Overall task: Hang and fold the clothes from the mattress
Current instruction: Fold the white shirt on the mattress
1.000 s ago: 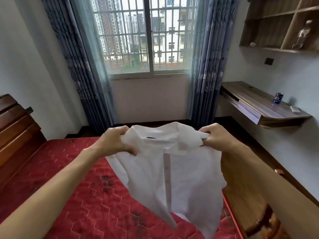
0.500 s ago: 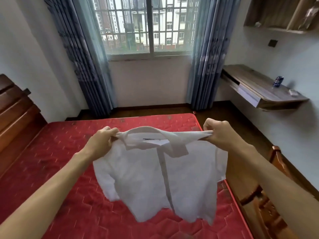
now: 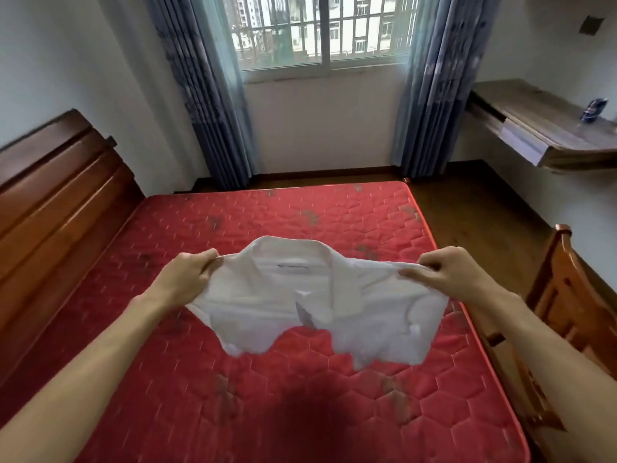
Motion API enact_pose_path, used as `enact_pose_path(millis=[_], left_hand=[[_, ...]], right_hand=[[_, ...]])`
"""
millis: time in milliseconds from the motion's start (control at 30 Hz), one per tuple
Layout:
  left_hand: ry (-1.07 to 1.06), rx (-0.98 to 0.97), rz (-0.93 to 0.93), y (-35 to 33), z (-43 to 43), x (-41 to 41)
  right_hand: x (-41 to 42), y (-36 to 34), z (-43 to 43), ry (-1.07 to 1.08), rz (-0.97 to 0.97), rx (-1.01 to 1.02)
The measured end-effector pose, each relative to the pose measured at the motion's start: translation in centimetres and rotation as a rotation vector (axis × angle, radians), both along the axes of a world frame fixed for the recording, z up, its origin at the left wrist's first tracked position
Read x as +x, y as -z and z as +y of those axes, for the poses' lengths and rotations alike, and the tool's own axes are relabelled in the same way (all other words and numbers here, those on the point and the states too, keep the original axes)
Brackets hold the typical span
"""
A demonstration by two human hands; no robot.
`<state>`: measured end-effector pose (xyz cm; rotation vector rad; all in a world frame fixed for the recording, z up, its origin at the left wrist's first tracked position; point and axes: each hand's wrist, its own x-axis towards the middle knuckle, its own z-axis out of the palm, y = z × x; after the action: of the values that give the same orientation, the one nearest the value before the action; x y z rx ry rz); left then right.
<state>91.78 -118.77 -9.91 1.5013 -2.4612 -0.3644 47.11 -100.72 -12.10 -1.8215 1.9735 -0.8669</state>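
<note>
White shirt (image 3: 320, 309) above red mattress (image 3: 253, 389), left hand (image 3: 187, 279), right hand (image 3: 444, 272), fingers gripping its shoulders

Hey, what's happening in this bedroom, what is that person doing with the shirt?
A person is holding a white collared shirt by its shoulders. The left hand grips one side and the right hand pinches the other. The shirt is stretched between the hands over a red mattress, collar on the far side and its lower part hanging loose. It is not yet folded or hung.
</note>
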Motion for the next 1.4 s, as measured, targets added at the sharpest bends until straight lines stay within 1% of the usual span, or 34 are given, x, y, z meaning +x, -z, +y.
enact_pose_path(millis=[133, 233, 333, 433, 500, 600, 667, 700, 767, 867, 1000, 1100, 1200, 1267, 1333, 1400], left_hand=[[0.035, 0.006, -0.065, 1.2, 5.6, 3.3], [0.045, -0.005, -0.118, 1.9, 7.9, 5.1], [0.016, -0.023, -0.084, 2.9, 7.4, 5.1], [-0.012, -0.086, -0.065, 5.5, 4.6, 3.9], [-0.025, -0.077, -0.057, 8.1, 1.5, 2.6], [-0.043, -0.005, 0.005, 14.0, -4.3, 0.7], [-0.074, 0.083, 0.059, 18.8, -8.6, -0.6], [-0.084, 0.119, 0.055, 21.2, -10.6, -1.4], [-0.081, 0.157, -0.003, 26.5, -14.8, -2.8], [-0.064, 0.153, -0.094, 35.6, -21.0, -5.0], [-0.049, 0.135, -0.164, 47.3, -27.9, -8.3], [-0.099, 0.131, -0.19, 53.7, -31.0, -10.3], [-0.24, 0.117, -0.163, 58.7, -30.5, -12.2], [-0.27, 0.103, -0.147, 61.2, -27.4, -13.9], [-0.159, 0.076, -0.117, 62.7, -22.9, -16.2], [0.006, 0.038, -0.112, 63.2, -17.8, -19.0]], right_hand=[[2.7, 2.6, 5.2, -0.006, -0.13, 0.004], [4.4, 4.1, 7.6, 0.02, -0.205, 0.024], [5.3, 4.9, 7.4, 0.083, -0.16, 0.042], [5.1, 7.0, 4.5, 0.202, -0.087, 0.085], [4.4, 9.5, 1.5, 0.243, -0.131, 0.135], [3.4, 13.9, -4.3, 0.287, -0.212, 0.237], [2.3, 17.8, -8.3, 0.322, -0.203, 0.298], [1.7, 20.0, -10.3, 0.334, -0.187, 0.33], [0.3, 25.0, -14.4, 0.353, -0.135, 0.407], [-1.7, 33.0, -20.0, 0.37, -0.046, 0.514], [-3.8, 43.4, -26.3, 0.389, 0.007, 0.536], [-4.9, 50.1, -29.4, 0.398, 0.012, 0.545], [-4.9, 55.4, -29.6, 0.45, 0.061, 0.528], [-3.7, 57.5, -27.9, 0.505, 0.051, 0.549], [-2.0, 58.6, -24.8, 0.554, 0.053, 0.58], [-0.4, 58.8, -21.1, 0.659, 0.036, 0.595]])
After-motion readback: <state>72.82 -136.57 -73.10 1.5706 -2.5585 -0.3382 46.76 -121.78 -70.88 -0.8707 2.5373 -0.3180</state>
